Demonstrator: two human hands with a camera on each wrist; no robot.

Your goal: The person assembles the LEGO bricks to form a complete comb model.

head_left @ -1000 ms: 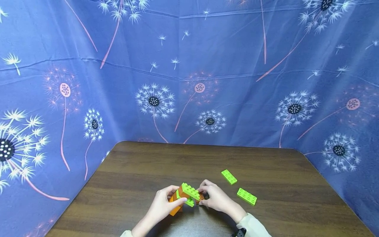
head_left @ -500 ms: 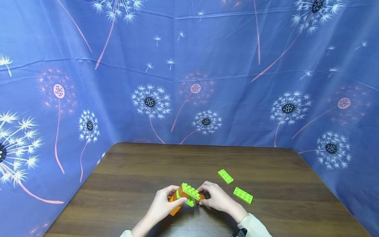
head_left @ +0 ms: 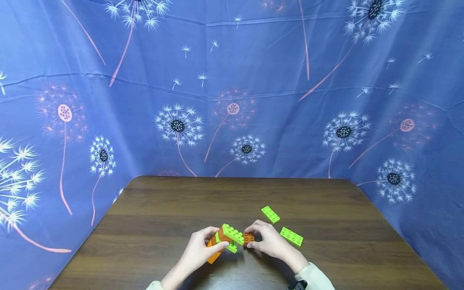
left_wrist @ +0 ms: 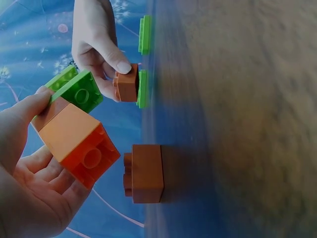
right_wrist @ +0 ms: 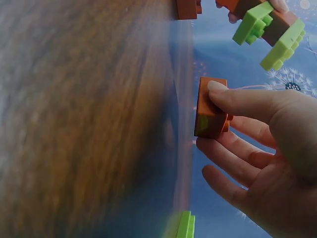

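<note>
Two bare hands, with loose building bricks and plates, on a dark wood-grain counter (head_left: 174, 201).

Item, left hand (head_left: 198, 249): fingers closed about a tilted stack (left_wrist: 72, 124), thumb on the near side, the other fingers behind. Stack held clear of the counter; composed of orange and brown bricks with an upper green plate (head_left: 233, 234) and a lower green plate (head_left: 232, 247), both projecting toward the right hand, a gap between them. Hollow underside of the lowest orange brick visible from the left wrist.

Item, right hand (head_left: 271, 241): fingers set narrow, thumb and fingertips pinching one studded brown brick (head_left: 248, 238), located just right of the stack, studs upward. Whether its base touches the counter cannot be told.

Item, spare brown brick (left_wrist: 147, 173): upright on the counter, below the stack; not held.

Item, far green plate (head_left: 270, 214): flat on the counter, studs up, beyond the right hand.

Item, near green plate (head_left: 291, 236): likewise flat, studs up, just beside the right hand.

Item, pale sleeve (head_left: 316, 277) at the right forearm, with a black wristband (head_left: 299, 285).

Backdrop: blue cloth (head_left: 275, 100), dandelion print, white and pink
</note>
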